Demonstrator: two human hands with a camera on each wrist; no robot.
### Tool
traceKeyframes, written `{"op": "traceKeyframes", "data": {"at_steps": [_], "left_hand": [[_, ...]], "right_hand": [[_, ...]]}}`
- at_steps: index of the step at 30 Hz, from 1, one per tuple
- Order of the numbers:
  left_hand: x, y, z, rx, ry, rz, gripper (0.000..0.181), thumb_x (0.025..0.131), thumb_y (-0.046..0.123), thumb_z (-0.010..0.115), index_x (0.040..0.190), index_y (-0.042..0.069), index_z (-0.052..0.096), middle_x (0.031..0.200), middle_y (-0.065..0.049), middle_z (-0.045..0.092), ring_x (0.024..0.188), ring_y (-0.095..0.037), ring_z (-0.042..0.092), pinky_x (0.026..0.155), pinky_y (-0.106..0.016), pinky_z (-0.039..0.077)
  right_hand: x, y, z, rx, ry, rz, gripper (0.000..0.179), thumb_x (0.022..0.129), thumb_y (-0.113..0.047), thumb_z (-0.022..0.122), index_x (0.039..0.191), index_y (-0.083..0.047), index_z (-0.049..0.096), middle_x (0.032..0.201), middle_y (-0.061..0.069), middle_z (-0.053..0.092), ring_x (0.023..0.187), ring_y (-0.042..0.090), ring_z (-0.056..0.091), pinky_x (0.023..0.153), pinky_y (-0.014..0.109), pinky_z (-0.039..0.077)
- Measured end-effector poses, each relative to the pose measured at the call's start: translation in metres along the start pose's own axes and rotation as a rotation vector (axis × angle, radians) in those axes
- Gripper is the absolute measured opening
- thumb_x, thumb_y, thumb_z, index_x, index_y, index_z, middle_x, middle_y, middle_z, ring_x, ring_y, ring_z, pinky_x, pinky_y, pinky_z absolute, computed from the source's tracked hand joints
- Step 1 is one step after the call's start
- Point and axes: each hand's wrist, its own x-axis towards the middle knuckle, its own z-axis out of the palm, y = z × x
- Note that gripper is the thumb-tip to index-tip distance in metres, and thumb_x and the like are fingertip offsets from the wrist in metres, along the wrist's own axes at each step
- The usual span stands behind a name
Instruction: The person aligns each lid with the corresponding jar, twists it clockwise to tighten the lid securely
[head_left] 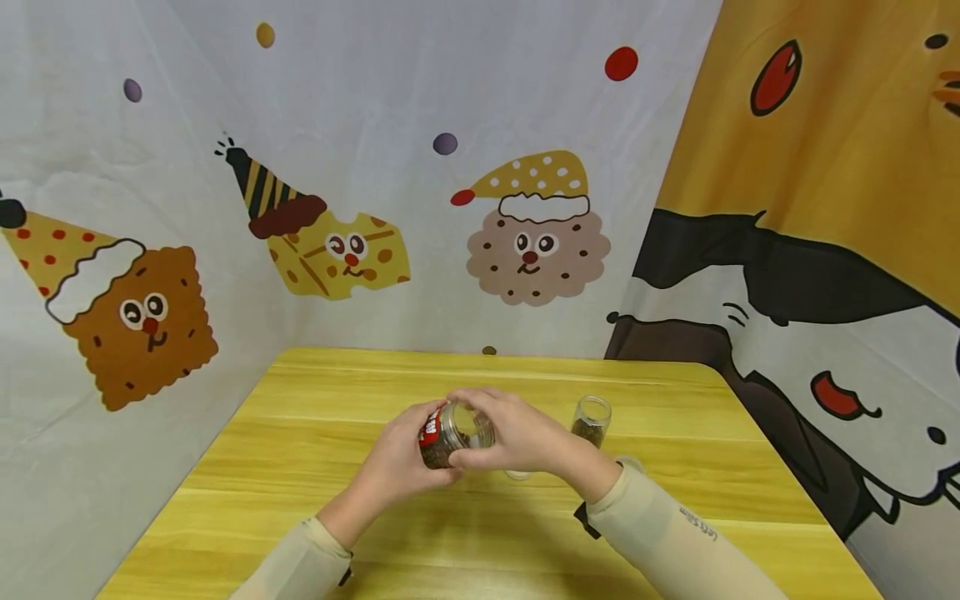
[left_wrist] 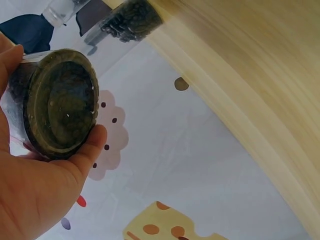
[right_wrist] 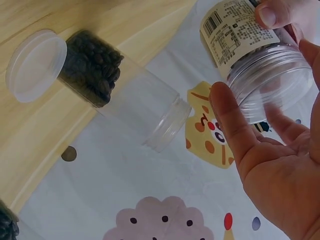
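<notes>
A clear jar [head_left: 435, 440] with dark contents and a red label is held tilted in front of me, its open threaded mouth facing right. My left hand [head_left: 401, 450] grips it round the body, and its base shows in the left wrist view, next to the left hand [left_wrist: 55, 185]. At the mouth end, my right hand [head_left: 510, 429] has fingers above and thumb below, spanning the rim. The right wrist view shows the jar's barcode label [right_wrist: 237, 35] and the right hand [right_wrist: 280, 165] around the clear neck.
Right of the hands, an open clear jar [head_left: 588, 425] partly filled with dark beans stands on the wooden table [head_left: 315, 400]. A white lid [right_wrist: 36, 65] lies near it. Another jar's rim [head_left: 630, 462] shows behind the right forearm. A printed curtain [head_left: 360, 100] hangs behind the table.
</notes>
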Motion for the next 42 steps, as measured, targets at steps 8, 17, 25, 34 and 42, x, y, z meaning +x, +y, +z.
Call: {"op": "traceKeyframes", "data": {"at_steps": [8,17,25,34,42], "left_hand": [[0.0,0.001,0.002,0.019,0.024,0.023,0.091,0.07,0.026,0.1,0.147,0.003,0.056,0.134,-0.01,0.069,0.115,-0.024,0.07,0.094,-0.041,0.065],[-0.003,-0.004,0.004,-0.021,0.035,0.003,0.091,0.072,0.028,0.101,0.148,0.003,0.056,0.137,-0.013,0.068,0.12,-0.028,0.069,0.098,-0.047,0.063],[-0.004,-0.006,0.003,-0.032,0.034,-0.004,0.093,0.067,0.019,0.101,0.147,0.005,0.056,0.136,-0.009,0.068,0.12,-0.025,0.069,0.101,-0.047,0.062],[-0.005,-0.005,0.0,-0.009,-0.016,-0.011,0.096,0.071,0.025,0.101,0.152,0.005,0.054,0.142,-0.011,0.066,0.124,-0.026,0.068,0.102,-0.043,0.063],[-0.005,-0.004,0.0,-0.008,-0.003,0.0,0.094,0.07,0.023,0.101,0.151,0.006,0.056,0.142,-0.011,0.067,0.123,-0.026,0.069,0.099,-0.042,0.064]], "right_hand": [[0.0,-0.002,0.001,-0.002,0.005,0.077,0.085,0.092,-0.062,0.076,0.158,-0.017,0.05,0.139,0.009,0.07,0.115,0.019,0.071,0.091,0.034,0.062],[-0.004,-0.006,-0.002,-0.053,-0.042,0.106,0.118,0.083,-0.072,0.08,0.171,-0.017,0.025,0.164,0.014,0.051,0.143,0.032,0.059,0.114,0.05,0.055],[-0.014,-0.006,-0.015,-0.185,0.002,-0.043,0.112,0.08,-0.058,0.09,0.17,-0.03,0.03,0.17,0.009,0.043,0.15,0.034,0.051,0.114,0.055,0.054],[-0.014,0.001,-0.012,-0.132,-0.06,-0.147,0.09,0.091,-0.037,0.087,0.167,-0.029,0.039,0.166,0.014,0.047,0.144,0.034,0.059,0.111,0.05,0.058],[-0.013,0.002,-0.012,-0.11,-0.057,-0.148,0.089,0.09,-0.036,0.087,0.166,-0.028,0.041,0.163,0.015,0.051,0.141,0.033,0.061,0.109,0.047,0.059]]}}
